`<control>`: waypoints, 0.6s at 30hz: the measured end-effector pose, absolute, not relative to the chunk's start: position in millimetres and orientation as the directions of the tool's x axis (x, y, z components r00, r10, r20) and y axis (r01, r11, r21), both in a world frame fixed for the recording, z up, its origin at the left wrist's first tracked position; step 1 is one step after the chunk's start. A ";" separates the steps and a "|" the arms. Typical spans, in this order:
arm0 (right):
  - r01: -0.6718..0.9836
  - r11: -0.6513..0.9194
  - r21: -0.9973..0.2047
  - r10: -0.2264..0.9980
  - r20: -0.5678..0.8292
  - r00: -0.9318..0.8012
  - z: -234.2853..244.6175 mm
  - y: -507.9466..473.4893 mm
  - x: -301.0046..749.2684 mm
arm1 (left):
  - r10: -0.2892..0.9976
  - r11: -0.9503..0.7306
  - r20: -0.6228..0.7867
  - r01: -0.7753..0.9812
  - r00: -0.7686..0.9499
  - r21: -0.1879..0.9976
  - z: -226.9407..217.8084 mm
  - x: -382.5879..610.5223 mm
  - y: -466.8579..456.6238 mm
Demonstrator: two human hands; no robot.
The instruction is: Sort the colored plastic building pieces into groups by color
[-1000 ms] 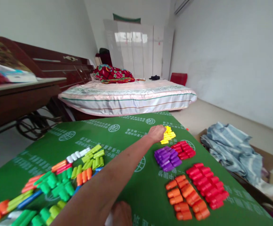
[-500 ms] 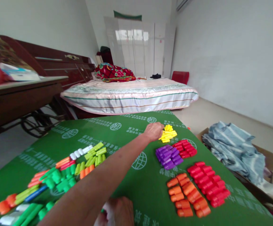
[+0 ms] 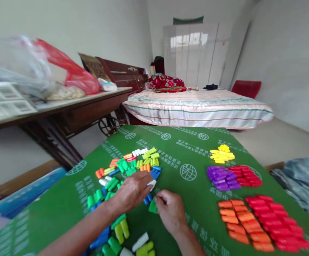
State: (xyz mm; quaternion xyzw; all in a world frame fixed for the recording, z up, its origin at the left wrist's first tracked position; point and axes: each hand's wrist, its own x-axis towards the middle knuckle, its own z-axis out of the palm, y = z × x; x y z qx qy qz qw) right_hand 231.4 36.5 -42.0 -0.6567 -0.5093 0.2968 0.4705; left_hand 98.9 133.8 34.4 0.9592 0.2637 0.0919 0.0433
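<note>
My left hand [image 3: 135, 190] is over the mixed pile of small plastic caps, fingers bent down and together. A white cap [image 3: 152, 184] shows at its fingertips; whether they grip it is unclear. To its right, my right hand [image 3: 171, 211] is closed in a pinch on a green piece [image 3: 153, 207], partly covered by the fingers. Around the left hand lie blue caps [image 3: 155, 172], green caps [image 3: 113, 184], lime caps [image 3: 151, 153] and orange caps [image 3: 145, 167]. More lime caps [image 3: 122, 230] and a white cap [image 3: 140, 241] are near the bottom edge.
On the green board [image 3: 194, 199], sorted groups lie to the right: yellow caps [image 3: 222, 155], purple caps [image 3: 223, 178], dark red caps [image 3: 247, 176], orange caps [image 3: 246, 222] and red caps [image 3: 278, 224]. Beyond stand a bed [image 3: 197, 110] and, left, a table [image 3: 90, 101] holding bags.
My left hand has come back from the yellow caps to the mixed pile. The view has turned left, and my right hand with the green piece now shows more fully.
</note>
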 end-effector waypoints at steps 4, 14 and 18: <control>0.323 -0.018 -0.946 0.957 0.078 0.280 -45.4 32.6 232.6 | 0.635 -0.769 0.264 0.627 0.726 0.128 16.2 27.0 94.0; 0.179 0.001 -0.984 0.967 0.046 0.249 -43.7 24.5 233.5 | 0.681 -0.628 0.433 0.775 0.591 -0.069 -25.7 -52.1 8.9; 0.175 -0.019 -0.984 0.972 0.024 0.235 -48.0 25.5 234.3 | 0.644 -0.618 0.438 0.764 0.627 -0.185 -25.7 -50.0 -3.6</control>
